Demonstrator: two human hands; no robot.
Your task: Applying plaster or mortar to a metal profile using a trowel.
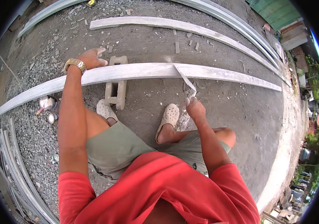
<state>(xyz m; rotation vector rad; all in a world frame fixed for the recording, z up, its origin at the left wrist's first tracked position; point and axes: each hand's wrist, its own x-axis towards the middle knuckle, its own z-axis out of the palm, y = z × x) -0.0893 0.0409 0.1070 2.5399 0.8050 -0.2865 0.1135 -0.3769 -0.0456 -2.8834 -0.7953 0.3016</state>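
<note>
A long, white-coated beam [140,71] lies across in front of me, over a hollow concrete block [121,100]. My left hand [91,59], wearing a gold watch [76,65] at the wrist, rests at the beam's far edge, left of the block. Its thumb and fingers are apart and point right. Nearer to me and further right, my right hand [196,109] is closed on a pale, flat strip [184,79]. The strip is bent near the hand, and its pointed far end touches the beam's top; its exact kind is unclear.
Another white beam [189,27] lies beyond, with further bars [237,26] behind it. Open cans [46,102] stand on gravel at the left, near a stack of metal bars [16,160]. A yellow tape measure [91,3] lies at the far left. My clogs [170,114] are on the ground.
</note>
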